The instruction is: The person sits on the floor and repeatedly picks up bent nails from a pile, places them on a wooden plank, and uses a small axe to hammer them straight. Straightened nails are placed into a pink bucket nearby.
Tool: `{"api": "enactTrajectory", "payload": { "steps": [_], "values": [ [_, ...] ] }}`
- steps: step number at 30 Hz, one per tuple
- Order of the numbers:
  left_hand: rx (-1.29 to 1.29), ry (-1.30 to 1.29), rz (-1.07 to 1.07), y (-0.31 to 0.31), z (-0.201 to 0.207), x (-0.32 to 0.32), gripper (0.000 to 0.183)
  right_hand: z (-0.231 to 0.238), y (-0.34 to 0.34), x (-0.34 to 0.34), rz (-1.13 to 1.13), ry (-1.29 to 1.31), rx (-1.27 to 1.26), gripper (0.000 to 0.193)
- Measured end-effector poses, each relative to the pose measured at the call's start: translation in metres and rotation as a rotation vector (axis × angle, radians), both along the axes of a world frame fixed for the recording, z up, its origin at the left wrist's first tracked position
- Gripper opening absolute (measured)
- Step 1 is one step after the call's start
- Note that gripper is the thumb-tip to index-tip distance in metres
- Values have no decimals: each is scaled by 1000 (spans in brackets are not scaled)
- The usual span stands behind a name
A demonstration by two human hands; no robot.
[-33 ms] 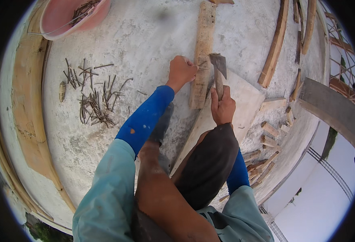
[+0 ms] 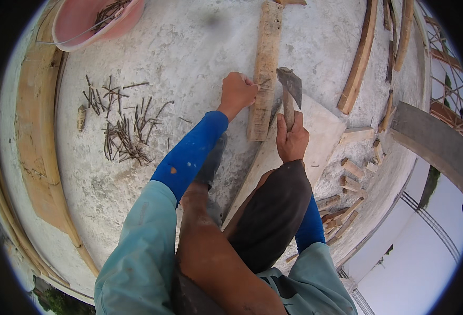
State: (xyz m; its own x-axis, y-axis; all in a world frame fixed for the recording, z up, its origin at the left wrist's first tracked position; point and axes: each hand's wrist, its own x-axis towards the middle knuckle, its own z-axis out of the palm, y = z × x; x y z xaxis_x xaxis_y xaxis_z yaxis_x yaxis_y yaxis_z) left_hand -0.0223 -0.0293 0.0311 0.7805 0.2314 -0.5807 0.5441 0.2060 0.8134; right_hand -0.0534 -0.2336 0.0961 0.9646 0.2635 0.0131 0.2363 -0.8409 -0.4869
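Observation:
My left hand (image 2: 238,94) is closed at the left edge of a narrow wooden batten (image 2: 266,63), its fingertips pinching a thin nail (image 2: 264,82) at the wood. Gripped in my right hand (image 2: 293,138) is a hatchet (image 2: 290,85) with a short wooden handle and a dark metal head. The head is raised just right of the batten, apart from the nail. Under my right hand lies a pale flat board (image 2: 323,123), partly hidden by my knee.
Loose nails (image 2: 124,139) lie in a pile at left, near a pink bucket (image 2: 66,31) holding more. Long planks (image 2: 39,157) line the left side. Timber strips (image 2: 360,63) and small wood offcuts (image 2: 351,168) are scattered at right.
The hatchet head has shifted slightly to the right, away from the batten, and my right hand has moved a little with it. My left hand stays in place.

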Motion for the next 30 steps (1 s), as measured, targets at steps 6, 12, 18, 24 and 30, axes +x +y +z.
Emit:
{"api": "enactTrajectory", "payload": {
  "steps": [6, 12, 18, 24, 30],
  "values": [
    [68, 18, -20, -1, 4, 2, 19, -7, 4, 5, 29, 140, -357, 32],
    [140, -25, -38, -5, -7, 0, 19, 0, 0, -5, -30, 80, -84, 33],
    [327, -111, -75, -12, -14, 3, 19, -3, 3, 6, 17, 168, -347, 32],
    [373, -146, -13, -20, -16, -2, 18, -1, 3, -4, -135, 85, 47, 32],
    [312, -103, -14, -25, -22, 1, 15, -13, 1, 2, -5, 166, -255, 32]
  ]
}}
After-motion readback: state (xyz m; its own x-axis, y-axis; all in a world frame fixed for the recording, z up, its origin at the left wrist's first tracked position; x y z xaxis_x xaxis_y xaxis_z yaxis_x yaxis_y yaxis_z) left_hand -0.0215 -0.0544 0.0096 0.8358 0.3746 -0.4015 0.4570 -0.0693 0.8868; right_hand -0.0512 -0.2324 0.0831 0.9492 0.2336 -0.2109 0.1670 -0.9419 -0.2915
